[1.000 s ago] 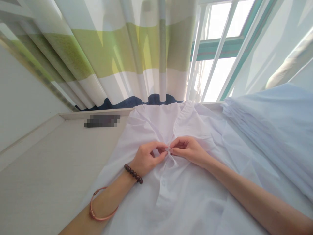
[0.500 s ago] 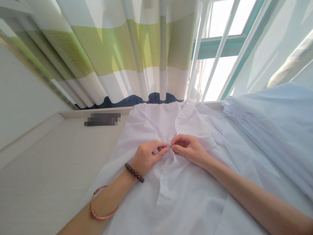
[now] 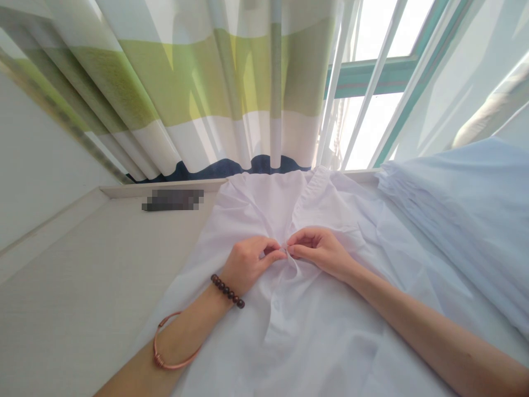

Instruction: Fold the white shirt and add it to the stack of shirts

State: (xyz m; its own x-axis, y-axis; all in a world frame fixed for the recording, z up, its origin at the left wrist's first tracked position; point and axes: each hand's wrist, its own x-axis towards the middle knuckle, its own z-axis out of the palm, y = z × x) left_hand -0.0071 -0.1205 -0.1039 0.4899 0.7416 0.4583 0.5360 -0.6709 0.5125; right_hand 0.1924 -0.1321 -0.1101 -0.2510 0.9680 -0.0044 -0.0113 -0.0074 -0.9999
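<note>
A white garment, which looks like a coat or shirt [image 3: 330, 320], lies spread on the pale surface with its neck end toward the curtain. My left hand [image 3: 250, 264] pinches the front edge of the garment between thumb and fingertips. Facing it, my right hand [image 3: 322, 251] pinches the opposite front edge, and the fingertips of both almost meet. Fingers hide whatever small part sits between them. Below the hands the front placket runs down the cloth, with a button [image 3: 277, 304] on it. A beaded bracelet and a copper-coloured bangle circle my left arm.
Folded pale cloth [image 3: 463, 204] is stacked at the right. A dark, pixelated object [image 3: 173, 200] lies at the back left of the pale surface [image 3: 91, 275]. Beyond the low rim hangs a white and green curtain [image 3: 185, 82], beside a barred window [image 3: 372, 80].
The fingertips of both hands have shifted slightly at the garment's front, my right ones a little to the left. The garment lies almost as before.
</note>
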